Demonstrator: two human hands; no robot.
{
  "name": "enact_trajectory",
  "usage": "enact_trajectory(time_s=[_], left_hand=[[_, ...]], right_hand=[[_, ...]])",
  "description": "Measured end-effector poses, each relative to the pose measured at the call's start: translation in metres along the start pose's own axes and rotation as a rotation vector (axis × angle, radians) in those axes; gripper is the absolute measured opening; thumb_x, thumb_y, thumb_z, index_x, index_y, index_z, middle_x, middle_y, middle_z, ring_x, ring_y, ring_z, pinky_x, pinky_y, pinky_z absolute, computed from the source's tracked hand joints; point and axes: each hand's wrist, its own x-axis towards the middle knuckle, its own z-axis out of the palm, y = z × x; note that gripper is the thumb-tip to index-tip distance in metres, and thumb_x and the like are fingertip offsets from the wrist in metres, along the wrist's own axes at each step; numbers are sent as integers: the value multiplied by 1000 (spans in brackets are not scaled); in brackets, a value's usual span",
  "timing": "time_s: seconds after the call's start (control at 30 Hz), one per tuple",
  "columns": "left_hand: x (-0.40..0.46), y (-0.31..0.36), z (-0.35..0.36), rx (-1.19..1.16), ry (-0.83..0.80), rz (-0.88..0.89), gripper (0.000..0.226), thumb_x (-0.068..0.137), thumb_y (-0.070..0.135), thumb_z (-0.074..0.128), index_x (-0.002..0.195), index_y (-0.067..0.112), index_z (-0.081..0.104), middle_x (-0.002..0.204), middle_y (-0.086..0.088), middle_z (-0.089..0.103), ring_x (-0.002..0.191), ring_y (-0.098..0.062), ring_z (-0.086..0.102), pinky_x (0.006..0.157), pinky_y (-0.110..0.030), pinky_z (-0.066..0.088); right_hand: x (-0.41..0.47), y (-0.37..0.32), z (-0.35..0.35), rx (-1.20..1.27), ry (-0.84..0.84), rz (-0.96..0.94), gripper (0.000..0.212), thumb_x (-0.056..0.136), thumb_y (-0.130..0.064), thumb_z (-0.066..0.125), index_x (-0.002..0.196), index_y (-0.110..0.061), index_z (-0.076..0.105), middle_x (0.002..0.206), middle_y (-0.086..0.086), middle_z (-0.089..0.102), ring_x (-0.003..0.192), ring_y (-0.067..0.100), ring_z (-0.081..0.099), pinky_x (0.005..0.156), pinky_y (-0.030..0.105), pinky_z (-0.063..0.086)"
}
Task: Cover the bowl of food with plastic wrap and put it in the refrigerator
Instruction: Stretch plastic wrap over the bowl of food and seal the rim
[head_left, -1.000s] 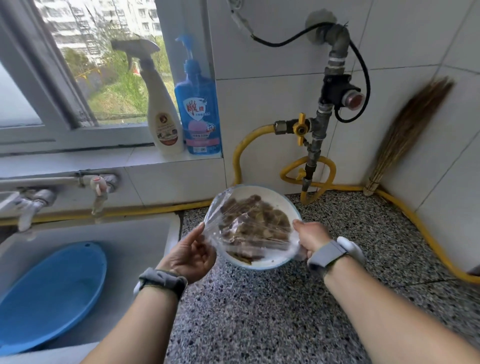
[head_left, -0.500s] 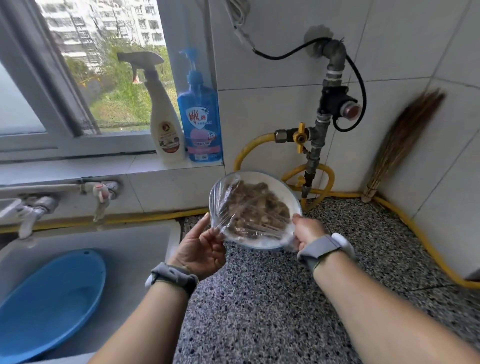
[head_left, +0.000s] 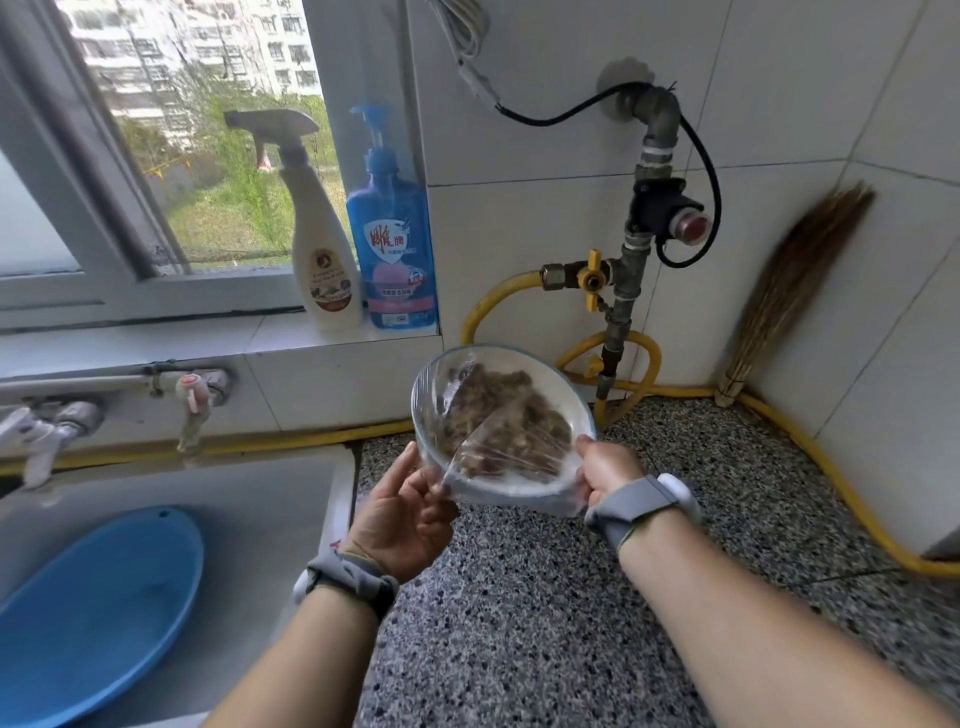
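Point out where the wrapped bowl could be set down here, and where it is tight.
Free: the speckled counter between the sink and the yellow hose. Crowded: the back corner by the gas pipe and broom; the sill with two bottles; the sink holds a blue basin.

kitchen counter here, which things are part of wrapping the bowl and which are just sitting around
Part of the job: bowl of food, plastic wrap, left hand, right hand.

Just lying about: spray bottle, blue pump bottle, blue basin, broom.
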Motion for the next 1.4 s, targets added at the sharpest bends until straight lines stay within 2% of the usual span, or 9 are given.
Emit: enact_trajectory(time_s=[0.17, 0.37, 0.47, 0.7, 0.83, 1.0, 1.2, 1.3, 1.4], left_hand=[[0, -1, -9, 51, 187, 2, 27, 65, 33, 76, 57, 11, 63, 50, -1, 58, 35, -8, 47, 32, -12, 36], [6, 6, -2, 122, 376, 16, 37, 89, 35, 53, 69, 6, 65, 52, -5, 65, 41, -13, 60, 42, -18, 51], [7, 20, 3, 166, 326, 56, 50, 89, 54, 44, 88, 8, 64, 71, -10, 71, 66, -24, 67, 56, -32, 59], [6, 44, 22, 348, 111, -72, 64, 82, 67, 35, 108, 16, 65, 96, -13, 72, 83, -31, 68, 71, -46, 58], [4, 45, 23, 347, 154, -48, 49, 90, 52, 39, 97, 10, 64, 77, -13, 75, 66, -29, 72, 58, -43, 58], [1, 41, 19, 224, 152, 33, 51, 91, 52, 36, 98, 9, 62, 76, -14, 75, 65, -29, 72, 54, -42, 57], [-1, 42, 23, 153, 141, 80, 54, 89, 56, 38, 106, 10, 61, 83, -15, 75, 72, -30, 73, 59, -46, 58], [-2, 42, 27, 143, 136, 92, 53, 89, 55, 38, 103, 9, 62, 82, -15, 75, 71, -30, 73, 58, -46, 58], [-4, 38, 31, 109, 126, 116, 53, 89, 52, 40, 95, 8, 67, 79, -14, 75, 68, -29, 73, 56, -46, 58]], right_hand=[[-3, 2, -6, 20, -13, -23, 41, 95, -25, 46, 58, -6, 46, 50, 5, 43, 38, 16, 37, 26, 4, 20], [-4, 8, -7, -32, -15, -64, 42, 94, -28, 48, 57, -9, 46, 47, 3, 42, 29, 13, 34, 31, 10, 22], [-3, 7, -11, -88, -38, -81, 43, 94, -30, 47, 55, -11, 45, 45, 2, 40, 28, 12, 31, 32, 12, 21], [-5, -1, -17, -158, -80, -154, 40, 92, -30, 51, 58, -9, 54, 45, 2, 42, 25, 12, 36, 31, 12, 22], [-2, 0, -18, -60, -139, -181, 46, 91, -31, 55, 100, 12, 65, 57, 11, 52, 51, 22, 48, 52, 26, 36], [-4, -4, -25, 212, -349, -69, 51, 78, -61, 56, 62, -12, 61, 53, 6, 56, 52, 21, 52, 59, 31, 49], [3, 5, -37, 439, -616, 133, 74, 74, -76, 44, 95, -9, 70, 101, 18, 69, 105, 33, 63, 94, 46, 49], [-6, 4, -38, 485, -717, 110, 66, 58, -67, 68, 99, -16, 64, 99, 19, 55, 104, 28, 49, 112, 45, 31], [-7, 4, -36, 661, -685, 19, 46, 66, -46, 70, 99, -15, 69, 105, 15, 66, 108, 32, 55, 103, 56, 40]])
